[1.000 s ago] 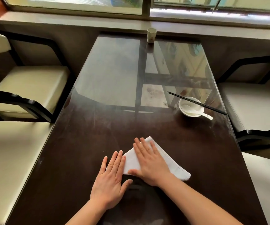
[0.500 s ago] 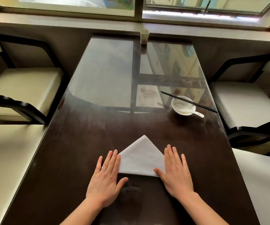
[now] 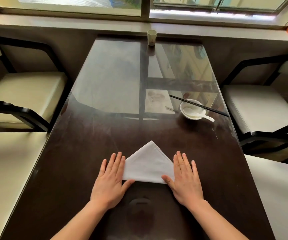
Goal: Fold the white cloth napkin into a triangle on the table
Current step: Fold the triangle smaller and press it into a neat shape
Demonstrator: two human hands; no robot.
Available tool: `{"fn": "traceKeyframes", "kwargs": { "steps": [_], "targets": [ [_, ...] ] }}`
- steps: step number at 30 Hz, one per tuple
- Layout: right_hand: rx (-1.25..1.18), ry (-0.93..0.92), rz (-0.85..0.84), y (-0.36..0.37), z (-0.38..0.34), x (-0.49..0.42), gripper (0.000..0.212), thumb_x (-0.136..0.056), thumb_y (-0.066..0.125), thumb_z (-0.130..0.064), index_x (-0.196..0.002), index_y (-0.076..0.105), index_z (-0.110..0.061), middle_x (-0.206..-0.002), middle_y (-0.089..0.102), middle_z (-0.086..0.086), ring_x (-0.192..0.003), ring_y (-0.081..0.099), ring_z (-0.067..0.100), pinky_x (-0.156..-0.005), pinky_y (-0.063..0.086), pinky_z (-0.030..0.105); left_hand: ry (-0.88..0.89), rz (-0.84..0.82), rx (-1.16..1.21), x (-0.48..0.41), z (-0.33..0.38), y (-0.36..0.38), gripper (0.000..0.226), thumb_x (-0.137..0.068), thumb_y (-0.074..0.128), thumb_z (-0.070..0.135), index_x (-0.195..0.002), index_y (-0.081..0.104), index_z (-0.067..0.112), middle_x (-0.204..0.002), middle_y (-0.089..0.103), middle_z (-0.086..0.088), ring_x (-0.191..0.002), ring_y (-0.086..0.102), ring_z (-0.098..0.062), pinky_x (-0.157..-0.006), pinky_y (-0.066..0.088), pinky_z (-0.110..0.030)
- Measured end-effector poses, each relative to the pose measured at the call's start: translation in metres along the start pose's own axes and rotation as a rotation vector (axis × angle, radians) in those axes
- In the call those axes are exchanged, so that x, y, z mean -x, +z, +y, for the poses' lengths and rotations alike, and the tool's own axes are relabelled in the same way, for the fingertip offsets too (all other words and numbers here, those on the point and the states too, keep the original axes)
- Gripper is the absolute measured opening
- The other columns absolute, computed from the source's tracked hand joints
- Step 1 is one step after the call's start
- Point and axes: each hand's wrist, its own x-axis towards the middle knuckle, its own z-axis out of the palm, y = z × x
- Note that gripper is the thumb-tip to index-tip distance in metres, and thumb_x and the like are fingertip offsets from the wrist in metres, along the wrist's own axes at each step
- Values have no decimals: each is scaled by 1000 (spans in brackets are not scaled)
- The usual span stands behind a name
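Since a second ago, right hand [image 3: 184, 179] having slid off the napkin [image 3: 148, 166] to its right corner. Far right: bowl [image 3: 192, 109] holding a spoon [image 3: 198, 114], chopsticks [image 3: 198, 105] across its rim; cup [image 3: 152, 37] at the far edge; nothing blocking. Lying flat on the table [image 3: 91, 135], near edge, tip pointing away, long edge running left-right. Left hand [image 3: 110, 179] pressing the left corner; both palms flat, fingers spread, gripping nothing.

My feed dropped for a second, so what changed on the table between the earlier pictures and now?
The right hand slid off the middle of the napkin to its right corner. It now lies as a flat triangle, point away. The left hand stayed flat on the left corner. Bowl, chopsticks and cup kept their places.
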Motion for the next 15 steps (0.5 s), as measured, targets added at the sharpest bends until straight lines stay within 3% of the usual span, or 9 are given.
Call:
{"fn": "traceKeyframes", "kwargs": {
  "steps": [4, 6, 8, 11, 15],
  "targets": [
    [2, 4, -6, -2, -2, 1, 97, -89, 0, -77, -157, 10, -9, -167, 1, 6, -154, -3, 22, -121, 0, 47, -61, -12, 17, 10, -7, -7, 89, -91, 0, 75, -155, -6, 15, -165, -12, -1, -150, -20, -18, -121, -10, -42],
    [6, 10, 8, -3, -2, 1, 97, -89, 0, -77, -157, 10, -8, -167, 1, 6, -154, -3, 22, -121, 0, 47, -42, 48, 49, 0, 16, -16, 87, -94, 12, 70, -156, 7, 10, -166, 1, -6, -153, -5, -23, -120, 0, -45],
    [9, 10, -6, -3, -1, 0, 97, -89, -1, -77, -157, 8, -9, -166, -2, 6, -154, -4, 22, -122, 0, 47, 89, 85, 77, -16, 48, -17, 83, -97, 20, 66, -157, 11, 10, -166, 4, -7, -153, 2, -25, -119, 6, -47],
    [14, 6, 6, 0, 0, 1, 97, -89, -2, -78, -157, 8, -9, -166, -1, 5, -153, -3, 21, -121, 1, 46, 185, 56, 17, -36, 74, -10, 80, -99, 16, 65, -157, 7, 12, -166, -1, -7, -152, -6, -23, -119, 1, -46],
    [-16, 9, -3, 1, 0, -2, 94, -91, 4, -76, -157, 11, -9, -166, 2, 5, -154, -1, 22, -121, 2, 46, 122, 42, -24, -36, 42, -5, 80, -98, 11, 66, -157, 5, 12, -165, -4, -5, -152, -9, -22, -120, 0, -47]
  ]
}}
